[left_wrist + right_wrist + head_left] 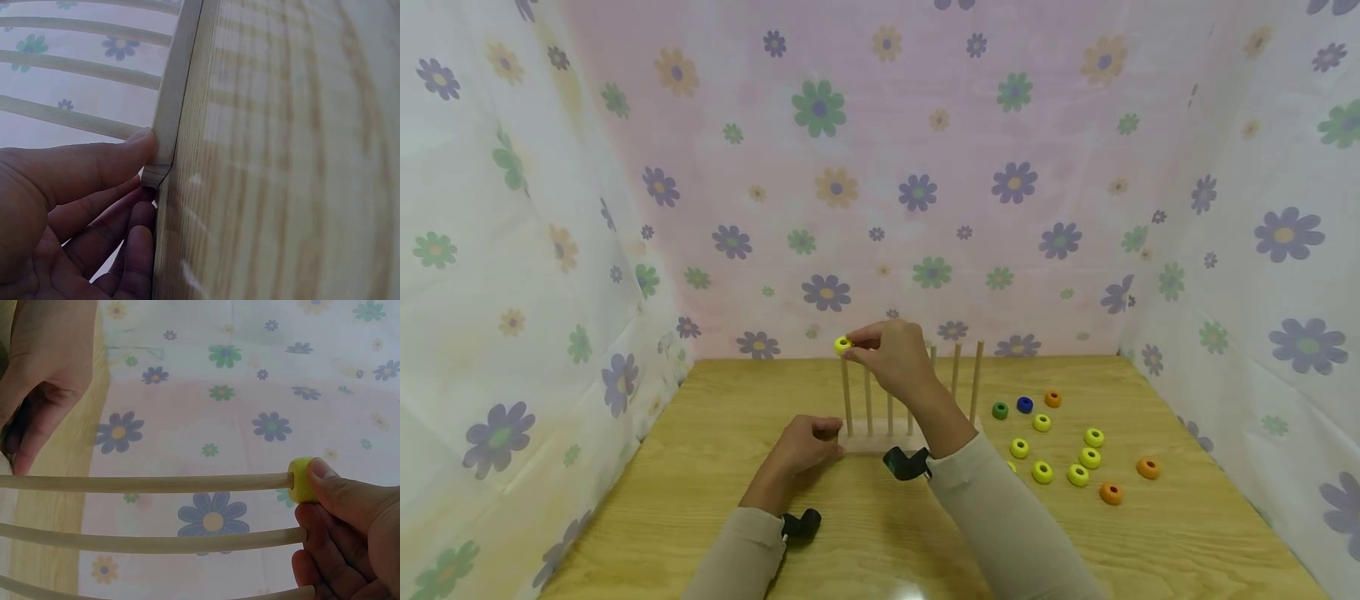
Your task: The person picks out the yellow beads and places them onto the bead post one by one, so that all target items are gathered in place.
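A wooden peg rack (872,442) with several upright rods stands on the table. My right hand (898,358) pinches a yellow ring-shaped bead (303,480) between thumb and fingers. The bead sits at the top of the leftmost rod (144,484), whose tip meets the bead's hole. At the rack's left end, my left hand (805,446) holds the base, its thumb (134,147) on one face and fingers around the end. The right hand and forearm hide parts of the other rods in the head view.
Right of the rack lie several loose yellow beads (1042,472), a green bead (1000,411), a blue bead (1025,405) and 3 orange beads (1111,493). Flowered cloth (880,167) walls the wooden table (715,400) at the back and both sides.
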`<state>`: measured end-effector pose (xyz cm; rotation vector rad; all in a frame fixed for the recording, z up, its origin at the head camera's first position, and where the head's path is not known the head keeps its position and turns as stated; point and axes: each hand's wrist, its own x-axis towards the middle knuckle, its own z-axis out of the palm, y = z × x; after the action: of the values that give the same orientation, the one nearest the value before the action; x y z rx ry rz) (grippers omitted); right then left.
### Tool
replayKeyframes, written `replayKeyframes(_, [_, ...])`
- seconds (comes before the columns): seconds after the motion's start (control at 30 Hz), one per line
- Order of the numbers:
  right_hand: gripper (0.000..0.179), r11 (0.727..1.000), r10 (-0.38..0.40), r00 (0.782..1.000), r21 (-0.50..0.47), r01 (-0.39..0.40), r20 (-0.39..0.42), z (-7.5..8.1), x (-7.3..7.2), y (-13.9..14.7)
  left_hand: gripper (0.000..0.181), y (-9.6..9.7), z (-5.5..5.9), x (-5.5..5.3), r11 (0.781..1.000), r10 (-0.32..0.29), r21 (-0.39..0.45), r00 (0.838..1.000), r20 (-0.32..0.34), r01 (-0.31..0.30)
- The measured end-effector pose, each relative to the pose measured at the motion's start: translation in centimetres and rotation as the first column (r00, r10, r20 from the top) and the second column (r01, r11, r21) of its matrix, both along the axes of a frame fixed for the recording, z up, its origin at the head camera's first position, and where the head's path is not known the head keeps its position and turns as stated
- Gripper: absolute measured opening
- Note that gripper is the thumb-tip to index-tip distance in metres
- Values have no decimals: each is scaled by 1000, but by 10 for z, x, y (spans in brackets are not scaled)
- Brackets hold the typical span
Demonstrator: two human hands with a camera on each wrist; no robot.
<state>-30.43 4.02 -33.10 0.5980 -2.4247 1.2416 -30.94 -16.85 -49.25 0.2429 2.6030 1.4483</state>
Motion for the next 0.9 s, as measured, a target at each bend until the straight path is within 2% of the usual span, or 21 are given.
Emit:
replayKeyframes(0.33, [18,1000,-12,1000,9,12,10,-1,-1,0,45,2,-3,-1,1000,22,-3,1000,3,-22])
replayKeyframes(0.9, [19,999,-19,1000,31,19,-3,-3,-1,0,46,2,-3,-3,1000,11,1,1000,10,-11])
